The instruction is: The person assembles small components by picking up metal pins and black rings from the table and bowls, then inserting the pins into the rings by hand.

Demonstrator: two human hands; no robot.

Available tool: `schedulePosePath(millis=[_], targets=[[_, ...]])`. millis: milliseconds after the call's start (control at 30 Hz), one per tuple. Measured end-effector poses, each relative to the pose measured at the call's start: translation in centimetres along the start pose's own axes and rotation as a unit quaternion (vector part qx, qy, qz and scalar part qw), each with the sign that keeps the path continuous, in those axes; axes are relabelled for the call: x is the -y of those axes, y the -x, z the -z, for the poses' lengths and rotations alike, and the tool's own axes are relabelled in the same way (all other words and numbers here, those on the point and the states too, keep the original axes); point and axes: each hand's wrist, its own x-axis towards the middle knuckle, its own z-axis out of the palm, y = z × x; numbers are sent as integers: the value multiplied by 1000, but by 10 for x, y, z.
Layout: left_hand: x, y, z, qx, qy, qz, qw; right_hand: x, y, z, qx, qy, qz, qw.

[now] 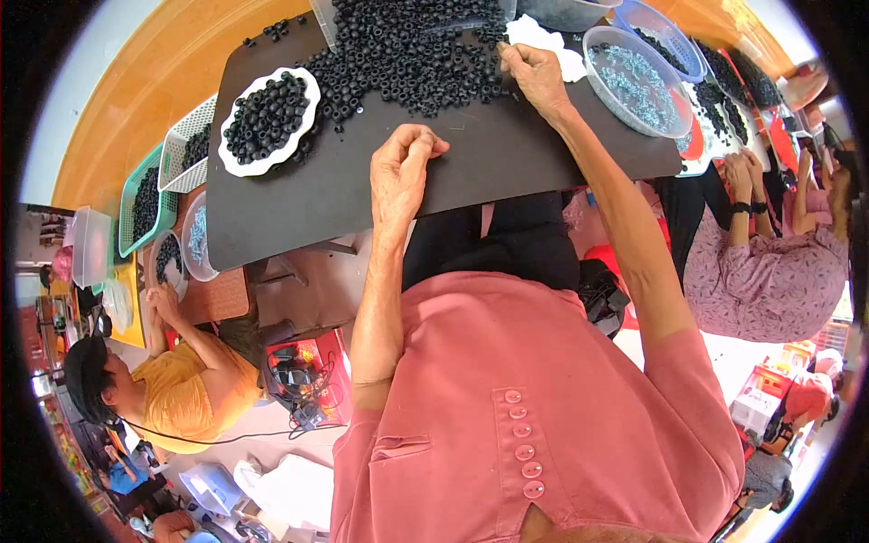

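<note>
Head view: the heap of black beads (412, 77) spreads along a nine-to-three line, lying toward twelve o'clock from the left hand (401, 172) and nine from the nearer right hand (538, 80). The hands stand apart, each pinched closed; whether they grip anything cannot be told.

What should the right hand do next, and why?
I'd probably have the right hand pick from the heap of black beads: its fingertips are by the heap's right edge, while the left hand is curled in over the table. Whether either hand holds anything is too small to tell.
</note>
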Motion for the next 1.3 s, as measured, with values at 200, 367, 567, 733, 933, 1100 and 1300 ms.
schedulePosePath(millis=[200, 367, 567, 733, 933, 1100, 1300], targets=[[1, 3, 1, 8, -21, -2, 1000, 3, 3, 4, -5, -18, -5, 1000], [5, 4, 2, 10, -13, -7, 1000, 12, 5, 5, 16, 4, -62, 998], [10, 4, 3, 8, 6, -9, 1000, 9, 4, 0, -4, -44, -25, 999], [8, 3, 4, 6, 0, 1, 1000, 6, 4, 2, 12, -53, -23, 998], [-1, 2, 0, -10, -43, 17, 999, 17, 7, 5, 13, -31, -16, 999], [-1, 5, 2, -8, -47, 3, 999, 21, 8, 6, 48, 34, -1, 998], [-6, 6, -4, 1, -42, 1, 999, 19, 12, 7, 47, 24, 27, 998]])
